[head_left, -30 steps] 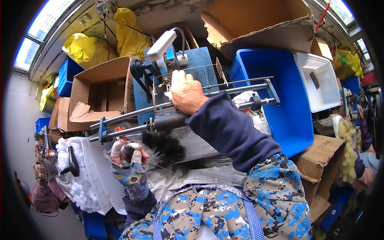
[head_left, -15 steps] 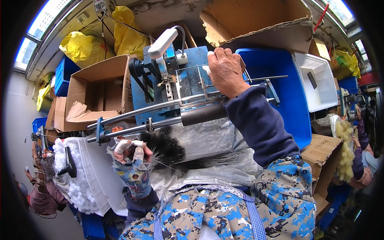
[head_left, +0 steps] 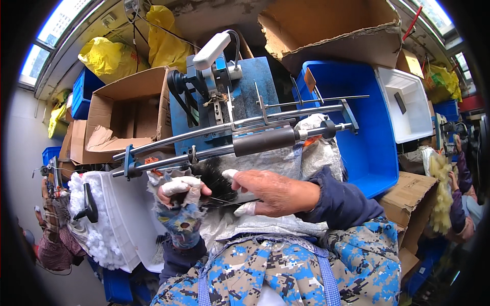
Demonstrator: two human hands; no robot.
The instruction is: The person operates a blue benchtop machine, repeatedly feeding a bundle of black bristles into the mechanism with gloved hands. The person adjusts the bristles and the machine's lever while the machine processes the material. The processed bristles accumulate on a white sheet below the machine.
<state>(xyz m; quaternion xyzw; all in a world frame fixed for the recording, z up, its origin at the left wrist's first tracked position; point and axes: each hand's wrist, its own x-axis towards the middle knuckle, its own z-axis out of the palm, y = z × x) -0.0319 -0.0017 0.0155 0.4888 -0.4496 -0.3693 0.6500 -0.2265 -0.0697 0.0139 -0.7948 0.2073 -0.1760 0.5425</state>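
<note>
My left hand point(head_left: 181, 196), fingertips wrapped in white tape and a ragged patterned cover over the wrist, is closed in a pinch. Thin grey strands point(head_left: 220, 200) stick out from its fingers toward the right. My right hand point(head_left: 278, 191), with taped thumb and forefinger, reaches in from the right with those fingers apart and nothing seen between them. Between the hands lies a bundle of black bristles point(head_left: 213, 176) on a silvery-white sheet point(head_left: 265, 166) over my lap. Just beyond is a blue bench machine point(head_left: 255, 81) with steel rods and a dark roller point(head_left: 264, 141).
A cardboard box point(head_left: 127, 102) stands left of the machine, a blue tub point(head_left: 380, 158) and a white bin point(head_left: 408, 122) right. White fluffy pieces point(head_left: 99, 234) and a black-handled tool point(head_left: 88, 206) lie at the left. Other people work at both sides.
My right hand has left the machine's wire frame and come down toward me, beside the bristles. The frame has tilted upright. My left hand has shifted slightly right, still pinched.
</note>
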